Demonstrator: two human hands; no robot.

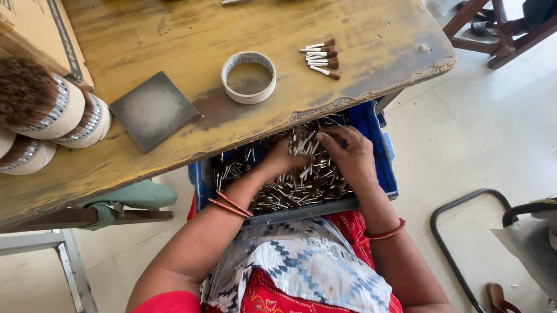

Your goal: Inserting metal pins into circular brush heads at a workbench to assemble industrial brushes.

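A blue crate (377, 148) is kept on the lap, tucked under the edge of the worn wooden table (163, 37), so its heap of small brush pieces (292, 187) lies within easy reach. Both hands are sunk in the heap: the left hand (283, 156) is curled among the pieces, its grasp hidden, while the right hand (349, 153) is bent over them, fingers down (what is pinched cannot be told). A few finished small brushes (322, 55) are laid beside a tape ring (248, 77) on the table.
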